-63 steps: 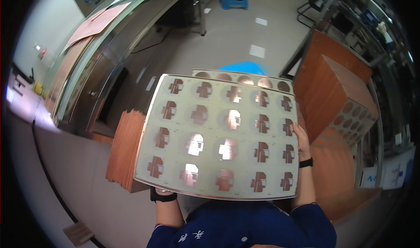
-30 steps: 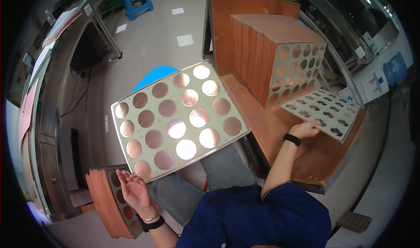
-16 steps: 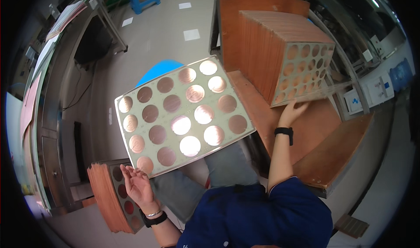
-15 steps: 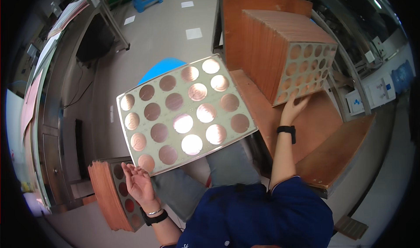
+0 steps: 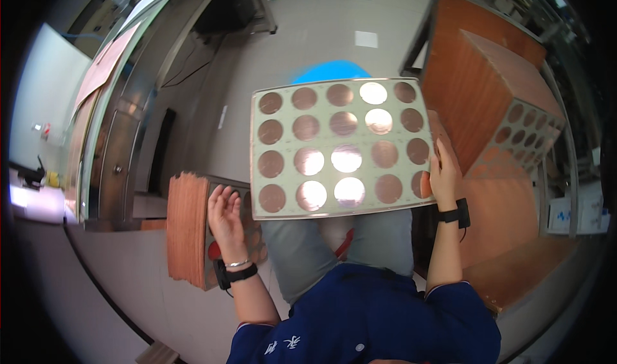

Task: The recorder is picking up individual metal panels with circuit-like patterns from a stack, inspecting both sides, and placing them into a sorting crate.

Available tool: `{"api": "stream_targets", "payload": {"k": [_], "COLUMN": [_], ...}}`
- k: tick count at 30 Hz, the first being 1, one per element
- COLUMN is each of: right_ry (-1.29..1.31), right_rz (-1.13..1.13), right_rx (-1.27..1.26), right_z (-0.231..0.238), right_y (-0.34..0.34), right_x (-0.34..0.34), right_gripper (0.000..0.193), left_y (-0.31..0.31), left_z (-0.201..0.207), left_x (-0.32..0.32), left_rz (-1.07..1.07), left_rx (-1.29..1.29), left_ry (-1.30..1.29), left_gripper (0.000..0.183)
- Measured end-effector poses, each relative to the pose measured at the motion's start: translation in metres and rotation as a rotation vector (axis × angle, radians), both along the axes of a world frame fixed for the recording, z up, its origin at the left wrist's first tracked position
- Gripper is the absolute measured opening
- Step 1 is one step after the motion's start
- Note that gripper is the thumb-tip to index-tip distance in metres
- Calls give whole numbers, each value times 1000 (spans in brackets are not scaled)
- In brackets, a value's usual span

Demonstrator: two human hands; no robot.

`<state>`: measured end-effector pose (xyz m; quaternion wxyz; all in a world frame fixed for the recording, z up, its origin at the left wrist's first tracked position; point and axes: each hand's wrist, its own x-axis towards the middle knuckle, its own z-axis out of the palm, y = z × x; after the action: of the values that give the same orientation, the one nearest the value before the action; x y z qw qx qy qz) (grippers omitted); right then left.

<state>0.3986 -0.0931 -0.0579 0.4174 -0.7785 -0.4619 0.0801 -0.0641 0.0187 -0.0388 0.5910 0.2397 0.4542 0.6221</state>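
Observation:
A pale green rectangular panel (image 5: 324,142) with rows of round copper-coloured discs lies in front of me, its near edge above my thighs. My right hand (image 5: 445,174) is closed on the panel's right edge, its thumb, with an orange tip, over the front. Past the panel's left edge, my left hand (image 5: 228,219) is raised with bent, parted fingers and nothing in it. Behind that hand stands a stack of similar panels (image 5: 187,229) with rough reddish-brown edges. What supports the held panel from below is hidden.
At the right, a large stack of panels (image 5: 495,94) stands in an open brown wooden box (image 5: 501,235). A blue surface (image 5: 334,70) shows beyond the held panel. A metal workbench with drawers (image 5: 119,165) runs along the left. A white unit (image 5: 572,213) stands far right.
My right hand has left the large stack in the box and come to the panel's right edge. The panel looks more level. The whole view has swung left.

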Motion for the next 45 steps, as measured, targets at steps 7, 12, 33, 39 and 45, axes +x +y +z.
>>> {"api": "stream_targets", "payload": {"k": [7, 12, 33, 39, 45], "right_ry": [-346, -417, -34, 797, 823], "right_rz": [47, 34, 39, -111, 5], "right_rx": [-241, -249, 46, 297, 322], "right_z": [-5, -5, 20, 37, 58], "right_y": [5, 4, 6, 16, 8], "right_x": [-34, -35, -27, 10, 1], "right_gripper": [43, 43, 44, 38, 27], "left_y": [15, 23, -1, -14, -32], "left_z": [-5, -5, 18, 4, 15], "left_x": [24, 43, 55, 48, 36], "left_rz": [-187, -211, 115, 141, 45], "left_rx": [-168, -47, 169, 180, 129], "left_ry": [491, 854, 812, 731, 527], "left_gripper": [34, 26, 20, 20, 20]}}
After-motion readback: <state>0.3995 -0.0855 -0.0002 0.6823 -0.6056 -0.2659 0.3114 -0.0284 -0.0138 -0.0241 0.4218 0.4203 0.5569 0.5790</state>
